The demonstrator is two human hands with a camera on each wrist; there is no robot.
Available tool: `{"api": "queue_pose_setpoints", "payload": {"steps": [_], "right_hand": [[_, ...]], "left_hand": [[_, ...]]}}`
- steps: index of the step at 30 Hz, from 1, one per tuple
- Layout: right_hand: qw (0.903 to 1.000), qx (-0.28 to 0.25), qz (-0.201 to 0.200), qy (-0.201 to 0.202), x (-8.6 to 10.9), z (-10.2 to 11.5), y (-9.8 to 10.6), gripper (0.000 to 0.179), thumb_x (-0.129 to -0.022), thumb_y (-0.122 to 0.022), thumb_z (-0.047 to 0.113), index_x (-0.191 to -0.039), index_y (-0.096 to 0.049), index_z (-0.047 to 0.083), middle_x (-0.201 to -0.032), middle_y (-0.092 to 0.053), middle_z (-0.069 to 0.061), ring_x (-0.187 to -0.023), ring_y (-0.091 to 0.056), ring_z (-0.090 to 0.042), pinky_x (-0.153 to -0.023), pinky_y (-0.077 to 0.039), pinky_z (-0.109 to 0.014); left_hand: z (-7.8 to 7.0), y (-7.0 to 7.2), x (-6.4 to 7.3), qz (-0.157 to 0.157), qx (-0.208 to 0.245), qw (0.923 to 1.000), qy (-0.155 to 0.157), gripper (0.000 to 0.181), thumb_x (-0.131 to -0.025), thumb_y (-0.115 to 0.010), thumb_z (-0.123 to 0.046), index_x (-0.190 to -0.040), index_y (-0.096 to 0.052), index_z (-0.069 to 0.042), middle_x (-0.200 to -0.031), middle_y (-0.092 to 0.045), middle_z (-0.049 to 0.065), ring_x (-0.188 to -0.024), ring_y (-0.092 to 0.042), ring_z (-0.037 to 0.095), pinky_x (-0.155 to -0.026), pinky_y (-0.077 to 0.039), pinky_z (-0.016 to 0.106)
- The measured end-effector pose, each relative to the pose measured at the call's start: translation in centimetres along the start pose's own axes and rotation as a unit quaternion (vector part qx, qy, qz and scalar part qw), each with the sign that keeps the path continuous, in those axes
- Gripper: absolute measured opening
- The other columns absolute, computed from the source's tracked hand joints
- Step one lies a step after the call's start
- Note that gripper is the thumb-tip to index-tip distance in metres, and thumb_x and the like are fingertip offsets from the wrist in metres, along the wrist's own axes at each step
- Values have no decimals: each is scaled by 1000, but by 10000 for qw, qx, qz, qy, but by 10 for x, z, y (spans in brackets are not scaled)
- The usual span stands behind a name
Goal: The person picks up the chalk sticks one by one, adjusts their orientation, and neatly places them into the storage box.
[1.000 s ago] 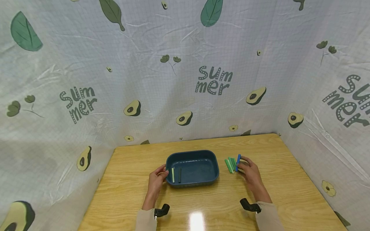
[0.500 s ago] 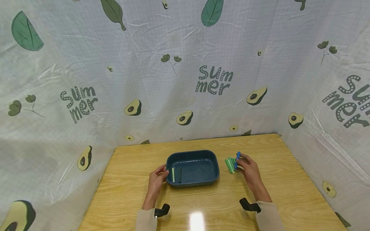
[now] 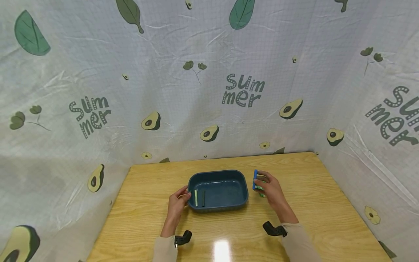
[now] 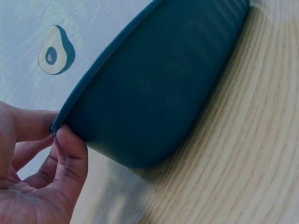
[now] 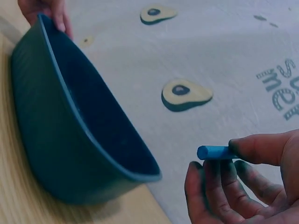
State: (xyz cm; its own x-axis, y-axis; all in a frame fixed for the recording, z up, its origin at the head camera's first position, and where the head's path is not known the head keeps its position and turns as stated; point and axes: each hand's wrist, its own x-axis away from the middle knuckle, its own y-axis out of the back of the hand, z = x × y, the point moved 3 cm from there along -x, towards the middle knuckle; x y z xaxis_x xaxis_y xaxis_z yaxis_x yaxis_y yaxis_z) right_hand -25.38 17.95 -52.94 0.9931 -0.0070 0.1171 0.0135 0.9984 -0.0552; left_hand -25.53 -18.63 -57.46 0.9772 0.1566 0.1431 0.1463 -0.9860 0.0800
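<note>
A dark blue tray [image 3: 242, 202] sits mid-table, with a pale green stick [image 3: 196, 198] and a dark stick [image 3: 203, 198] lying at its left end. My left hand [image 3: 178, 203] grips the tray's left rim [image 4: 58, 122] with thumb and fingers. My right hand [image 3: 270, 189] pinches a blue stick [image 3: 255, 179] and holds it in the air just right of the tray; the blue stick [image 5: 215, 152] shows between thumb and fingers beside the tray wall [image 5: 56, 154]. Green sticks [image 3: 260, 190] lie on the table, mostly hidden behind that hand.
The wooden table [image 3: 314, 189] is enclosed by an avocado-print cloth [image 3: 209, 91] at the back and on both sides. Black wrist mounts [image 3: 273, 229] sit near the front edge.
My right hand lifted the blue stick off the pile of green sticks and carried it left toward the tray. The left hand stayed on the tray rim.
</note>
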Motion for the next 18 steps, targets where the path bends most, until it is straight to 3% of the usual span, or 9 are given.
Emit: {"api": "queue_pose_setpoints", "payload": {"steps": [9, 18], "right_hand": [[9999, 42, 156, 9, -8, 7, -22, 49, -96, -60, 9, -142, -45, 5, -124, -57, -20, -99, -62, -17, -94, -52, -48], [9987, 325, 389, -19, -14, 10, -47, 49, -96, -62, 11, -141, -46, 4, -127, -55, -20, -96, -64, -16, -88, -55, -43]], "left_hand": [[1, -1, -1, -65, -21, 10000, 23, 40, -92, -64, -4, -131, -60, 0, -106, -57, 11, -83, -58, 9, -64, -51, 23], [0, -2, -2, -67, -50, 9999, 61, 40, -92, -63, -5, -132, -60, -1, -106, -57, 10, -83, -58, 9, -64, -51, 23]]}}
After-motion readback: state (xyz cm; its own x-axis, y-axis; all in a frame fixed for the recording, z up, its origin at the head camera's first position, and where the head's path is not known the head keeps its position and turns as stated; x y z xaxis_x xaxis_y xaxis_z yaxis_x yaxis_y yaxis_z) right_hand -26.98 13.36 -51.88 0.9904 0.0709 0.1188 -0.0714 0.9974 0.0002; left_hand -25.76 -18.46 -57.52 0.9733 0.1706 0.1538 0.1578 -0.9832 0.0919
